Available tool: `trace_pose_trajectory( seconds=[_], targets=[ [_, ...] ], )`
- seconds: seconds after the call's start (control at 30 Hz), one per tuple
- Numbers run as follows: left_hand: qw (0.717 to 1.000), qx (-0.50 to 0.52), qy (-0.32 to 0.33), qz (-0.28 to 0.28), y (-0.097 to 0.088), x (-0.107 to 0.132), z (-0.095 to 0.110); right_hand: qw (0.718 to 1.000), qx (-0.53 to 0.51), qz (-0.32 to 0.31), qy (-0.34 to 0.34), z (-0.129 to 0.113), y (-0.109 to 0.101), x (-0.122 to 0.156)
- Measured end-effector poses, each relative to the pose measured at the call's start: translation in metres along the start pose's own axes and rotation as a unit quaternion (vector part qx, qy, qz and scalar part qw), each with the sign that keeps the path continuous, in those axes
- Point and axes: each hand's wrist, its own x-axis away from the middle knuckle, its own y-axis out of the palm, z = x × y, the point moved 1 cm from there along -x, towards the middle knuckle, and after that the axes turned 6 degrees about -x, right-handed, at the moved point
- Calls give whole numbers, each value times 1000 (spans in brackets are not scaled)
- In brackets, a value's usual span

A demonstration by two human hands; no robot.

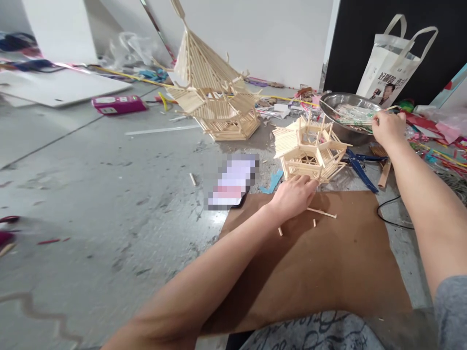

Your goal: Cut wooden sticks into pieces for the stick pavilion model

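Note:
My left hand (296, 195) is at the front lower edge of a small hexagonal model (304, 150) built from thin wooden sticks. Its fingers are curled down, and what they grip is hidden. A thin stick (323, 212) shows just below this hand, over the brown board (328, 272); short cut pieces lie nearby. My right hand (389, 127) is closed at the right rim of a metal bowl (330, 124) containing thin sticks and clear wrappers. I cannot make out what its fingers hold. Blue-handled pliers (359, 170) lie between the model and my right forearm.
A taller stick pagoda (215, 97) stands behind, left of the small model. A phone (235, 182) lies beside the board's left corner. Further left is a purple packet (118, 104). A white carrier bag (388, 68) leans behind the bowl. Scraps line the wall.

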Motion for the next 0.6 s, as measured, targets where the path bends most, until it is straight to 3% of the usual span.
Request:
trace_pose_trajectory(
  seconds=[0.07,0.2,0.27,0.43,0.6],
  targets=[
    [1000,0,-3,6,1,-3,-5,1000,8,-8,-9,0,3,-1],
    [1000,3,-9,16,5,-10,-15,993,17,-20,-113,-7,13,-4],
    [1000,7,-10,19,7,-12,-17,991,10,-35,-131,-8,19,-7],
    [999,23,-36,24,9,-7,-16,997,26,-55,-40,-1,31,-20],
    [997,43,-38,49,11,-1,-15,997,20,-28,70,12,22,-24]
  ],
)
